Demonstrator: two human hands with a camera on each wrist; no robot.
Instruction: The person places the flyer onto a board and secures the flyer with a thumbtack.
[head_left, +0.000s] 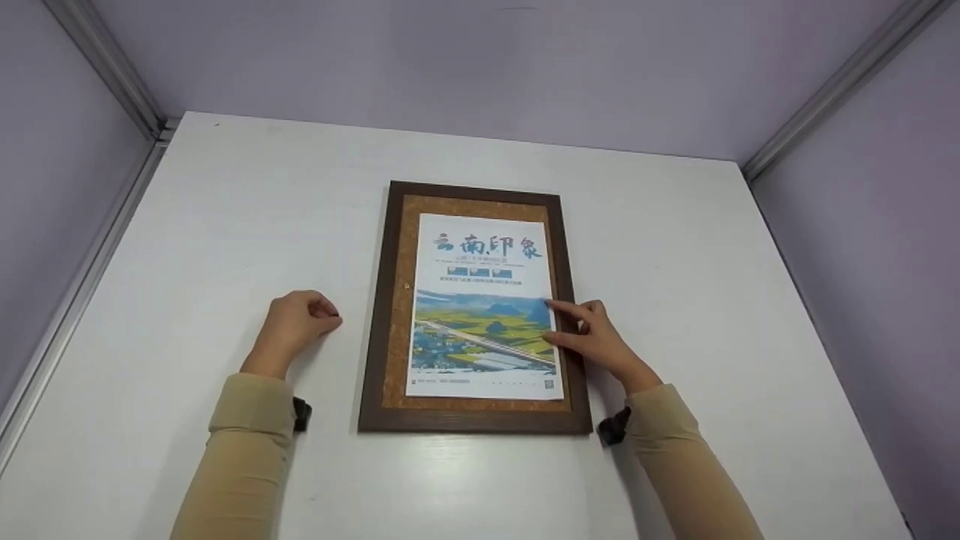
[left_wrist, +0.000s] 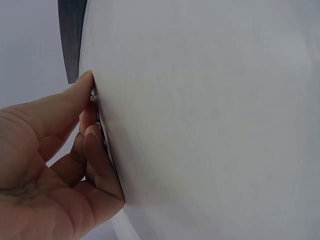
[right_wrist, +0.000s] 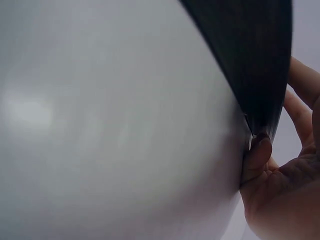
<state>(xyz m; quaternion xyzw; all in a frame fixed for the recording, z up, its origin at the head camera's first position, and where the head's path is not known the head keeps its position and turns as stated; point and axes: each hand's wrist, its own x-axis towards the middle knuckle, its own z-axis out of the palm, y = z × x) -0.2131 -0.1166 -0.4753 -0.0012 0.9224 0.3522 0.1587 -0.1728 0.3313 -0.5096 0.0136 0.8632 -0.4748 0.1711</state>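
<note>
A printed poster point(head_left: 480, 337) with blue Chinese lettering and a field landscape lies on a cork board point(head_left: 394, 360) in a dark brown wooden frame point(head_left: 472, 421). My right hand point(head_left: 596, 337) reaches over the frame's right side, index fingertip and thumb tip on the poster's right edge. In the right wrist view, curled fingers point(right_wrist: 257, 155) sit against the frame's outer side. Left of the frame, my left hand point(head_left: 296, 326) is low on the white table, its thumb and fingertips drawn together. A tiny shiny piece point(left_wrist: 93, 95) shows between them; its kind is unclear.
The frame lies near the middle of the white table point(head_left: 660, 247). Grey-lilac panels point(head_left: 450, 67) stand behind and at both sides, with metal rails point(head_left: 832, 97) at the corners. Black wrist cameras point(head_left: 613, 427) sit under both cuffs.
</note>
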